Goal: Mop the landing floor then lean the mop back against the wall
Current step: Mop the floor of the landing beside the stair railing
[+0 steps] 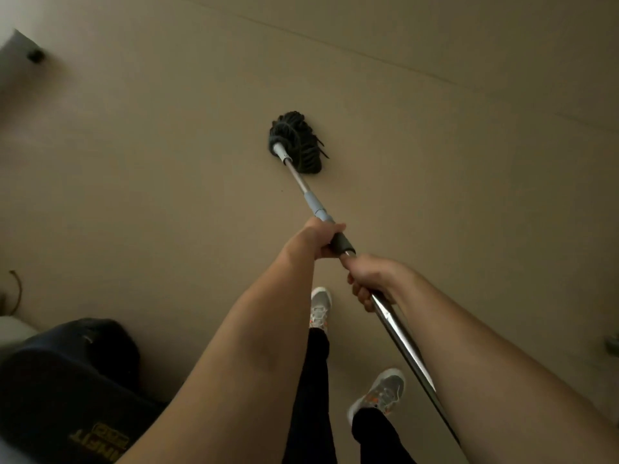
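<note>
On floor (167, 162): mop (296, 142) head far, handle slanting back to both hands.

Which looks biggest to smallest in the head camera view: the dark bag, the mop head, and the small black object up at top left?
1. Dark bag, largest, though it lies close to the camera, which inflates it.
2. Mop head, resting on the floor.
3. Small black object, smallest; blurred and farthest away, so its true size is uncertain.

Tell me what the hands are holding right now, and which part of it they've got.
Both hold the mop by its metal handle. The left hand grips the dark foam sleeve further down the pole; the right hand grips the bare metal just above it.
</note>
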